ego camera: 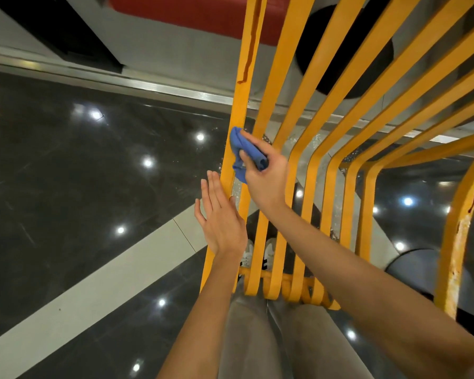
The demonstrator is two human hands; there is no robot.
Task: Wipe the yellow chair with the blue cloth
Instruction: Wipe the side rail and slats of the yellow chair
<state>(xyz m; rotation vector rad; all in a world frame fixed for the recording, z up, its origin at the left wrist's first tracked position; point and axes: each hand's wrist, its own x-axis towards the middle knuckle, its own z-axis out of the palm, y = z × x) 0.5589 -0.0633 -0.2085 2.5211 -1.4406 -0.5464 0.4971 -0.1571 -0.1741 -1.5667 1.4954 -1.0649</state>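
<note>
At mid-frame the bunched cloth (244, 154) is pinched in the right hand (263, 176) and pressed to the leftmost slat of the chair (282, 110), which is steadied just below by the flat, straight-fingered left hand (220, 217), probably against the rubbing.

Left hand (220, 214) flat with straight fingers; right hand (266, 176) curled, pinching.

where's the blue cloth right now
In the head view, the blue cloth sits just left of centre, gripped in the right hand and pressed against the leftmost slat of the yellow chair, just above the flat left hand.
</note>
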